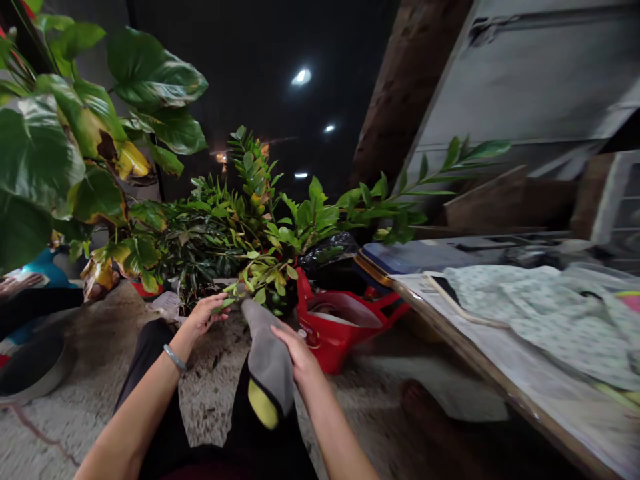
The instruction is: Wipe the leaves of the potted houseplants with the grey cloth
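My left hand [207,315] is closed on a leaf [225,304] at the end of a low, leafy stem [265,270] of the potted green plant. In my right hand [295,350] is a grey cloth [270,347] with a yellow patch [263,405] at its lower end. The cloth hangs over my dark-trousered knee, and its upper end reaches up to the plant's lower leaves. My right thumb lies on top of the cloth; the other fingers are hidden by it.
A red bag [340,327] stands right of the cloth. A low table [505,350] on the right bears a patterned cloth [540,307]. Large-leaved plants [150,70] rise at left, above a basin [35,367] and another person's hand [17,285].
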Motion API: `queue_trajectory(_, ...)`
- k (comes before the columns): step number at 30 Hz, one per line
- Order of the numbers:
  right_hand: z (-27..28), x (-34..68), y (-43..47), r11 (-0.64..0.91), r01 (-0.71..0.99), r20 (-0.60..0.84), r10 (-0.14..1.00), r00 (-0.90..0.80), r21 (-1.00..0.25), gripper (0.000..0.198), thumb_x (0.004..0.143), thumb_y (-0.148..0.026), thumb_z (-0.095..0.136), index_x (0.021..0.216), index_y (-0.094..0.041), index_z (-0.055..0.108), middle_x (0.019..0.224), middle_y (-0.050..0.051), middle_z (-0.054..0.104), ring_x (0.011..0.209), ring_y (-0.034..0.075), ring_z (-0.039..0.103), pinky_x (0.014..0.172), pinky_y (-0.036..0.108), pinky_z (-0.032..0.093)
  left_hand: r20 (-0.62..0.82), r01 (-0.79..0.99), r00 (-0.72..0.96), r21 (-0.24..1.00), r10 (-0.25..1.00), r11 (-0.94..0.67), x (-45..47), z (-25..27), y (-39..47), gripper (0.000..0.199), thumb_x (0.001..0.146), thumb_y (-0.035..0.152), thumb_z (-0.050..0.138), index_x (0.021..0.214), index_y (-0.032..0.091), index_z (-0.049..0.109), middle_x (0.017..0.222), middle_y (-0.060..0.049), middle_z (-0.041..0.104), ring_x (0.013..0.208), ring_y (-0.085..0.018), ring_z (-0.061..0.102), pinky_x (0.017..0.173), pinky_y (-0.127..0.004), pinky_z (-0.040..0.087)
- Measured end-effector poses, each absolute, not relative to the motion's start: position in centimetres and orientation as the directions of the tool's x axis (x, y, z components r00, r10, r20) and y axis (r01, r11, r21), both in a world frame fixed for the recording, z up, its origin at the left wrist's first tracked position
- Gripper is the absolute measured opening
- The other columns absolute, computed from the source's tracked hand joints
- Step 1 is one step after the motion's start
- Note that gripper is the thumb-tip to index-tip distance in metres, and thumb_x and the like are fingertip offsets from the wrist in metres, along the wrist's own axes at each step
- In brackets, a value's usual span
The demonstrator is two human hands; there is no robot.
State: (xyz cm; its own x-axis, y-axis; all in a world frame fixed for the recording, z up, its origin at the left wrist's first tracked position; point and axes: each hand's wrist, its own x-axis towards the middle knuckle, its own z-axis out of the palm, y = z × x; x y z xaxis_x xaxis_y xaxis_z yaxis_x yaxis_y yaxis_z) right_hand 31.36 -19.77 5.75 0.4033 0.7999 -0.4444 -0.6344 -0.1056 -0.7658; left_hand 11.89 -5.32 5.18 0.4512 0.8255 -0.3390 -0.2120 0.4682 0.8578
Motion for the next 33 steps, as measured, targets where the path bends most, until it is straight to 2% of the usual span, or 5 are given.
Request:
queue_trajectory(9,8.1,40.6,-18.0,0.167,-0.346,-0.221,0.507,0.833,-0.923,0.058,0.054,-0.039,0.076,0.109,-0.021,0.070,0.083,0.000,0.076,0.082,0.021,0.071,0.075,0.032,0.058,-0.311,-0.221,0.469,0.864,0.826,0.451,12.5,4.7,-5.7,0.031,0.077,0.013,0.072,0.108,0.012,0.074,0.120,-0.016,0.070,0.084,-0.020,0.071,0.068,-0.028,0.058)
queue_trajectory(16,4.9,29.2,-16.2,-0.149,-0.292,-0.291,0.792,0.537,-0.945,0.038,0.040,-0.021,0.077,0.077,-0.018,0.075,0.062,0.003,0.072,0.066,0.029,0.070,0.069,0.043,0.056,-0.274,-0.241,0.472,0.874,0.838,0.421,12.0,5.2,-5.2,0.036,0.074,0.012,0.075,0.111,0.011,0.074,0.110,-0.016,0.073,0.082,-0.021,0.072,0.069,-0.028,0.058)
queue_trajectory(20,4.2,28.7,-22.9,-0.152,-0.196,-0.233,0.826,0.513,-0.969,0.041,0.046,-0.027,0.079,0.087,-0.023,0.079,0.088,0.004,0.079,0.089,0.030,0.071,0.084,0.039,0.054,-0.294,-0.252,0.458,0.862,0.839,0.439,11.9,4.4,-4.9,0.032,0.074,0.013,0.075,0.106,0.013,0.076,0.111,-0.015,0.073,0.083,-0.020,0.072,0.068,-0.027,0.058)
queue_trajectory(26,10.7,37.3,-21.3,0.253,-0.269,-0.129,0.460,0.878,-0.929,0.054,0.049,-0.037,0.081,0.100,-0.023,0.072,0.088,0.000,0.075,0.084,0.022,0.068,0.078,0.034,0.054,-0.313,-0.274,0.454,0.842,0.834,0.465,12.8,3.5,-6.0,0.028,0.074,0.013,0.075,0.102,0.013,0.076,0.117,-0.016,0.071,0.084,-0.020,0.072,0.070,-0.027,0.057)
queue_trajectory(33,10.6,29.7,-18.8,-0.026,-0.322,-0.211,0.805,0.555,-0.946,0.052,0.046,-0.033,0.082,0.097,-0.022,0.074,0.086,0.003,0.077,0.085,0.028,0.070,0.077,0.038,0.055,-0.312,-0.303,0.451,0.828,0.836,0.472,13.3,3.8,-6.9,0.027,0.078,0.010,0.068,0.104,0.013,0.076,0.112,-0.013,0.073,0.089,-0.021,0.070,0.072,-0.029,0.056)
